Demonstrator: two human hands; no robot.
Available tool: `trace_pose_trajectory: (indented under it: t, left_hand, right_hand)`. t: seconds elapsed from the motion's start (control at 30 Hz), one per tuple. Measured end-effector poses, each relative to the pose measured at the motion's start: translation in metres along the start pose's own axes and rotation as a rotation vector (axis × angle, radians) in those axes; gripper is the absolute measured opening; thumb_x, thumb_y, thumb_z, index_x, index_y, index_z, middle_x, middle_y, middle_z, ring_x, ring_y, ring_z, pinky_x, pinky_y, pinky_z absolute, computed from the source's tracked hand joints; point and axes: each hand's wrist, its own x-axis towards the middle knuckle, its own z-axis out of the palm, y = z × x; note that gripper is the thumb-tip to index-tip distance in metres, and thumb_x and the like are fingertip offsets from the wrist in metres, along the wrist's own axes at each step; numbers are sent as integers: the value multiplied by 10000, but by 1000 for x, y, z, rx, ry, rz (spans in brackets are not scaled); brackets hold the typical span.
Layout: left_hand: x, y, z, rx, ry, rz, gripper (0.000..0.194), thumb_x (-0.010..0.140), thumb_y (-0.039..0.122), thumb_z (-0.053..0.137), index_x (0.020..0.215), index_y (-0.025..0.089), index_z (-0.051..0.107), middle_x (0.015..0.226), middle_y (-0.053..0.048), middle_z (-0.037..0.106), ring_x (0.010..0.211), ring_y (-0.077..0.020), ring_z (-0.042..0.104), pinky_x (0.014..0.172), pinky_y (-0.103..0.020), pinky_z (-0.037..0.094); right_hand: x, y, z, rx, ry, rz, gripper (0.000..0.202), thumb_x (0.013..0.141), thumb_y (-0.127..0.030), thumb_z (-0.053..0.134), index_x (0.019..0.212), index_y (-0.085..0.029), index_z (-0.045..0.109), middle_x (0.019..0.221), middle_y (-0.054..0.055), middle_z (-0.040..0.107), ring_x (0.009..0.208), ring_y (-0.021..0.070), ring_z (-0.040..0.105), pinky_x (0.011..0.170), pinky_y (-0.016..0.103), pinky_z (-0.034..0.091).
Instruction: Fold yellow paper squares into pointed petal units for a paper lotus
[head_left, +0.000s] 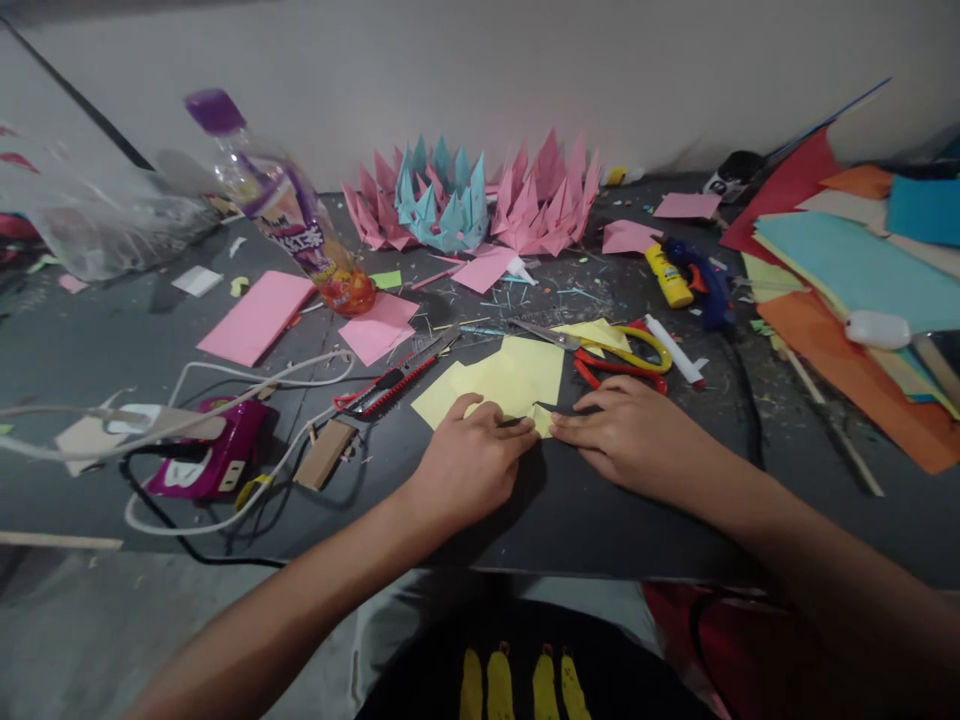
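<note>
A small folded piece of yellow paper [540, 420] lies on the dark table between my two hands. My left hand [476, 455] pinches its left side with the fingertips, the other fingers curled. From the right, the fingertips of my right hand [630, 430] press on its other edge, partly covering it. Just beyond them are flat yellow sheets [517, 375], overlapping each other. Scissors [622, 350] with yellow and red handles lie beyond my right hand. A red utility knife [397, 378] rests to the left of the sheets.
Pink and blue folded-paper crowns [442, 205] stand at the back beside a purple-capped bottle [285, 215]. A purple power adapter [214, 450] with cables sits left. A glue gun [701, 285], a glue stick [667, 277] and stacked coloured paper [847, 260] occupy the right.
</note>
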Motion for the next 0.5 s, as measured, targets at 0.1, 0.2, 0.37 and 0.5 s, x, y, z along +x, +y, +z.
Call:
trace_pose_trajectory:
  t: [0.1,0.2,0.37,0.5]
  left_hand:
    - [2,1,-4,-49,-30,-46,267,791,182,551,1037,210,649,982,3,696,849,-194,569,892,-379,356]
    - [5,-3,-5,-112,-45,-95,251,777,206,587,1015,228,662,821,-14,695,800,-191,577,855,-373,384]
    - [10,-11,8,-261,48,-62,231,815,254,618,1032,174,626,970,-39,658,905,-190,563,819,-320,419]
    - [12,-11,14,-267,75,-36,192,844,260,586,1011,171,619,983,-50,634,889,-190,561,768,-310,429]
  right_hand:
    - [1,0,1,54,-27,74,246,794,-129,552,969,-221,699,816,57,717,788,212,621,710,351,403]
    - [2,4,7,176,53,113,230,807,-125,534,928,-222,704,846,51,712,778,203,624,691,338,433]
    - [8,10,14,356,184,-19,176,860,-152,499,888,-171,671,846,62,696,784,171,617,703,306,476]
    - [9,7,-1,450,390,8,94,845,-200,546,788,-177,616,708,38,653,664,143,596,618,268,479]
